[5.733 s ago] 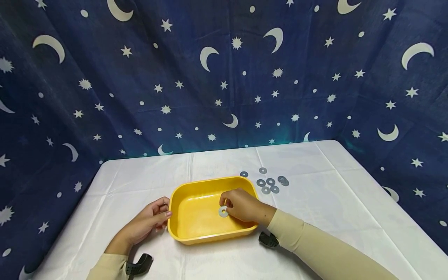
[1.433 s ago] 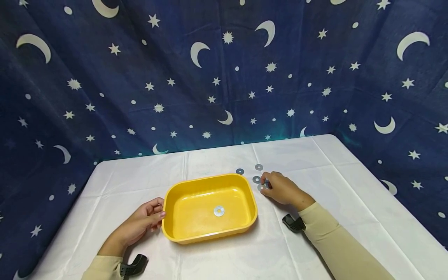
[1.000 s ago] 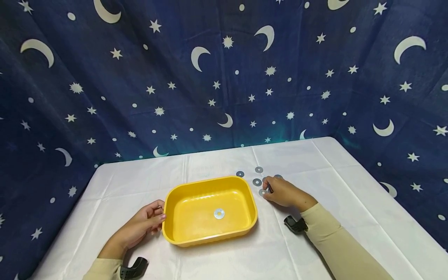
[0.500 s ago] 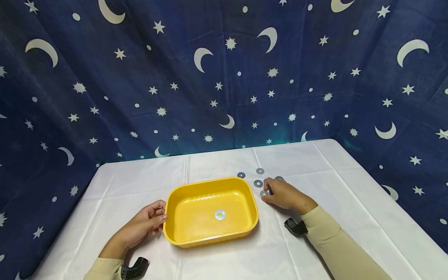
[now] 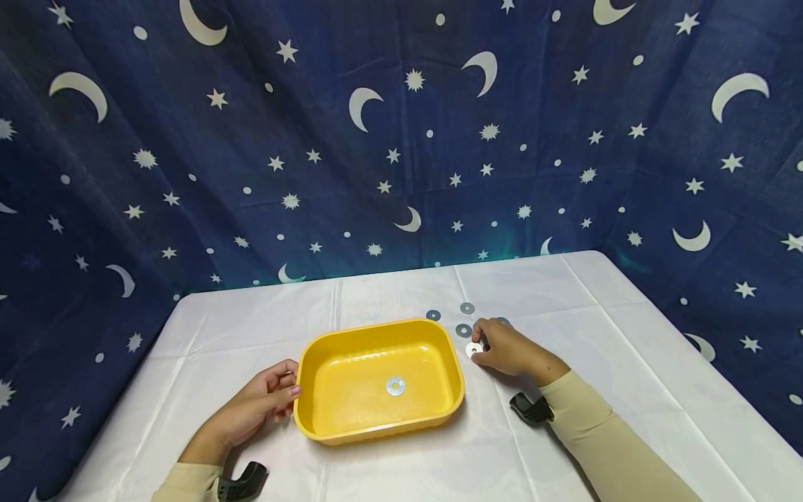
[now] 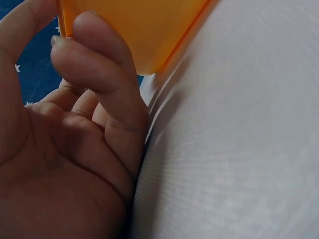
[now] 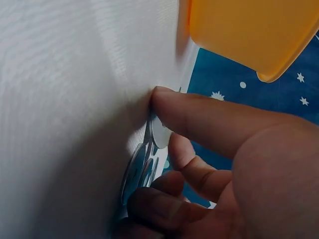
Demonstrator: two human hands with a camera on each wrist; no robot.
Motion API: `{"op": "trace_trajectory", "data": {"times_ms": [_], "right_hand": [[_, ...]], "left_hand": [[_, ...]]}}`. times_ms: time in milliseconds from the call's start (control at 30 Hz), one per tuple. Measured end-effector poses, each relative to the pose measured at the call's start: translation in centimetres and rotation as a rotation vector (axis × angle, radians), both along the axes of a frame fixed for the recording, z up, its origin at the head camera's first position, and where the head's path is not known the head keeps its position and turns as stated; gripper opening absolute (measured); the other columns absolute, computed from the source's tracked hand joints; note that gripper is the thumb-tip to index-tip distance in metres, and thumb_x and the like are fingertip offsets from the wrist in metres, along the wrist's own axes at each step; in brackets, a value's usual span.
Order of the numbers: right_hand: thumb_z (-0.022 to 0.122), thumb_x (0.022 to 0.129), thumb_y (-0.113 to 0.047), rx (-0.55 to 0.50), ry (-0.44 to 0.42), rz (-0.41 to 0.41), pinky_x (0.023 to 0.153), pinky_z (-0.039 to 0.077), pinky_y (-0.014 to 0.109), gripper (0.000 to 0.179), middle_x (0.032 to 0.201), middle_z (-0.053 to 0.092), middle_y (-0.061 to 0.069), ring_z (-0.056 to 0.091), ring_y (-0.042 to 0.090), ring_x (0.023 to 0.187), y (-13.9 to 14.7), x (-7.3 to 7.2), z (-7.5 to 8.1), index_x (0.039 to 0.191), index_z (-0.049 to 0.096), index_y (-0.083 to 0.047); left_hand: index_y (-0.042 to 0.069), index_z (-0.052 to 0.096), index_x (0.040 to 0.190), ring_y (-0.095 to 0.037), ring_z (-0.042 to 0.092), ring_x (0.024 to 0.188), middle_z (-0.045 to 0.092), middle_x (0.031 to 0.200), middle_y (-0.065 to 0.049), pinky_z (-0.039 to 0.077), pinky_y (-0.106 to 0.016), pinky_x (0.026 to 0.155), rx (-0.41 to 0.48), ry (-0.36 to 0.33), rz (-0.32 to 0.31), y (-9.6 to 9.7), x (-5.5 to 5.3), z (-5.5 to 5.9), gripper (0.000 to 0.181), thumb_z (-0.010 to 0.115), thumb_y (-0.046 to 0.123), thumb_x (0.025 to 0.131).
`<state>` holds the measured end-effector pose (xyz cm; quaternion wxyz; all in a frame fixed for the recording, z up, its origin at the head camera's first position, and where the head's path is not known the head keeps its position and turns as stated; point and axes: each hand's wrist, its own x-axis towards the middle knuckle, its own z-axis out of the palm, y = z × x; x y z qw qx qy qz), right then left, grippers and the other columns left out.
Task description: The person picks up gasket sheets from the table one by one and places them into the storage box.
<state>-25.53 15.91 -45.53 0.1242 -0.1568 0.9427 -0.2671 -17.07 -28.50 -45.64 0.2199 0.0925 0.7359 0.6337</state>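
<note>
A yellow plastic tray (image 5: 376, 428) stands on the white-covered table, with one flat metal washer (image 5: 395, 386) lying on its floor. My left hand (image 5: 254, 408) holds the tray's left end, thumb at the rim and curled fingers against the outer wall; the left wrist view shows these fingers (image 6: 99, 64) at the wall. To the right of the tray, my right hand (image 5: 511, 348) pinches a washer (image 5: 473, 350) between thumb and forefinger. In the right wrist view this washer (image 7: 160, 133) is tilted up, and other washers (image 7: 133, 172) lie beyond it, partly behind the fingers.
Several loose washers lie around the right hand, among them a dark washer (image 5: 433, 315) behind the tray, a far washer (image 5: 467, 307) and a near washer (image 5: 463, 330). The hand partly covers another washer (image 5: 504, 321). A dark blue star-patterned cloth (image 5: 401, 139) hangs behind the table.
Earlier the right hand was in the tray with a washer, which now lies there. It has moved right to the loose washers and now tilts one up. The left hand stays at the tray.
</note>
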Motion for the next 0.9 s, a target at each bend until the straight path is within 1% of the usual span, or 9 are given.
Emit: {"op": "trace_trajectory", "data": {"times_ms": [167,333,467,667,733,900], "right_hand": [[0.076,0.085,-0.008,-0.045,0.018,0.021,0.070,0.043,0.030,0.027,0.082,0.049,0.004,0.047,0.017,0.077,-0.12,-0.06,0.22,0.096,0.051,-0.011],[0.073,0.087,-0.003,-0.062,0.003,0.029,0.066,0.043,0.028,0.026,0.077,0.051,0.002,0.048,0.016,0.072,-0.20,0.08,0.25,0.099,0.053,-0.013],[0.067,0.088,0.000,-0.084,-0.006,0.032,0.065,0.044,0.027,0.023,0.078,0.052,0.002,0.049,0.016,0.071,-0.11,0.13,0.15,0.101,0.054,-0.013],[0.058,0.090,0.003,-0.111,0.021,0.048,0.067,0.045,0.027,0.019,0.077,0.054,0.002,0.050,0.016,0.071,0.03,0.08,0.39,0.099,0.056,-0.013],[0.058,0.091,0.003,-0.117,0.038,0.052,0.066,0.045,0.028,0.017,0.077,0.054,0.002,0.049,0.015,0.070,0.07,0.09,0.53,0.099,0.056,-0.012],[0.060,0.093,0.001,-0.120,0.063,0.027,0.066,0.043,0.028,0.015,0.076,0.052,0.002,0.048,0.015,0.070,0.16,0.24,0.92,0.100,0.060,-0.012]], "left_hand": [[-0.004,0.042,0.121,-0.006,0.051,0.068,0.058,0.091,0.002,0.044,-0.017,0.055,0.015,0.012,-0.010,-0.06,0.05,0.10,0.027,0.054,0.012,0.102],[-0.003,0.042,0.121,-0.006,0.051,0.068,0.058,0.091,0.002,0.044,-0.017,0.055,0.017,0.006,-0.007,-0.05,0.06,0.07,0.027,0.054,0.012,0.102],[-0.003,0.042,0.121,-0.006,0.051,0.067,0.058,0.091,0.002,0.044,-0.017,0.056,0.014,0.004,-0.008,-0.07,0.04,0.05,0.027,0.054,0.012,0.102],[0.001,0.044,0.120,-0.006,0.051,0.067,0.058,0.091,0.004,0.044,-0.018,0.056,0.012,0.009,-0.007,-0.11,0.02,0.05,0.024,0.055,0.012,0.102],[0.001,0.044,0.120,-0.006,0.051,0.067,0.059,0.091,0.004,0.044,-0.018,0.056,0.012,0.013,-0.007,-0.13,0.01,0.03,0.024,0.055,0.013,0.102],[0.002,0.045,0.120,-0.006,0.051,0.068,0.059,0.091,0.004,0.044,-0.018,0.056,0.011,0.006,-0.010,-0.10,0.09,0.03,0.023,0.054,0.013,0.102]]}}
